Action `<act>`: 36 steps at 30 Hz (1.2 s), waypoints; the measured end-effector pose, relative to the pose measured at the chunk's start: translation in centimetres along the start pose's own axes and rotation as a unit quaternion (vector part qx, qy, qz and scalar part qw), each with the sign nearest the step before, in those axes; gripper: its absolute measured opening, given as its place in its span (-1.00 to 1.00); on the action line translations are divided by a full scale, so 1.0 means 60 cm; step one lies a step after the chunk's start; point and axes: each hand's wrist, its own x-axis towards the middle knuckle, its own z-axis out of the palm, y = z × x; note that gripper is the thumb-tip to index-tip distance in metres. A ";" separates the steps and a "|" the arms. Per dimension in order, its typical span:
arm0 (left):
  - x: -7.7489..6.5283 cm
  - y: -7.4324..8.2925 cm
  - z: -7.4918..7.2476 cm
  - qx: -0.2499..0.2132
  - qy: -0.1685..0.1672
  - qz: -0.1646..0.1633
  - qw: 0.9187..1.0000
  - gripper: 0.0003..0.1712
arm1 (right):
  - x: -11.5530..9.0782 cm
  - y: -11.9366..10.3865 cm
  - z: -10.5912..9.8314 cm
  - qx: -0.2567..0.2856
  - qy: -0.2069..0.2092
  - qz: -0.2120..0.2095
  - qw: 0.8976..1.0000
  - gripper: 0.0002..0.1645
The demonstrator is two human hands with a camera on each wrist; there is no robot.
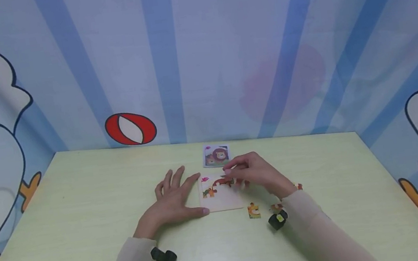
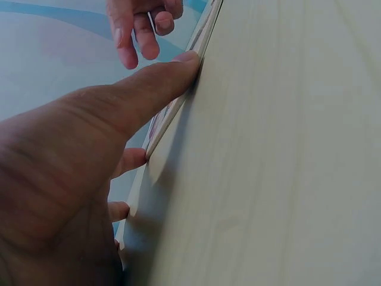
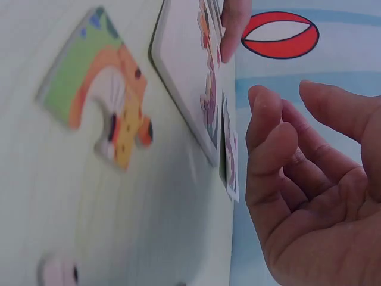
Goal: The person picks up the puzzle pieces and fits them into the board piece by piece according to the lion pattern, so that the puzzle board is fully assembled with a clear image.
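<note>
A square white puzzle board (image 1: 221, 202) lies on the table, with orange and red pieces fitted across its upper part. My left hand (image 1: 171, 202) is spread at the board's left side, thumb at the lower corner and index fingertip at the upper one. Over the upper right of the board hovers my right hand (image 1: 256, 172), its fingers loosely bent. In the right wrist view a gap separates thumb and fingertips, with nothing between them. Just beyond the board is a lion picture card (image 1: 216, 156). A loose puzzle piece (image 3: 119, 77), orange and green, lies near the board's lower right.
More loose pieces (image 1: 276, 207) lie beside and partly behind my right wrist, one piece (image 1: 299, 186) farther right. A striped blue cloth backdrop (image 1: 203, 60) rises at the table's far edge. The pale wooden table (image 1: 84, 210) extends to both sides.
</note>
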 end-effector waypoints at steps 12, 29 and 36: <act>-0.001 -0.002 -0.001 -0.018 0.005 0.010 1.000 0.18 | -0.028 0.020 -0.055 -0.040 0.023 0.019 0.999 -0.57; 0.006 -0.016 0.017 -0.022 0.020 0.017 0.999 0.21 | -0.069 0.063 -0.104 -0.101 0.038 0.069 0.992 -0.58; 0.006 -0.014 0.014 -0.025 0.016 0.011 0.999 0.21 | -0.082 0.076 -0.114 -0.126 0.032 0.076 0.989 -0.55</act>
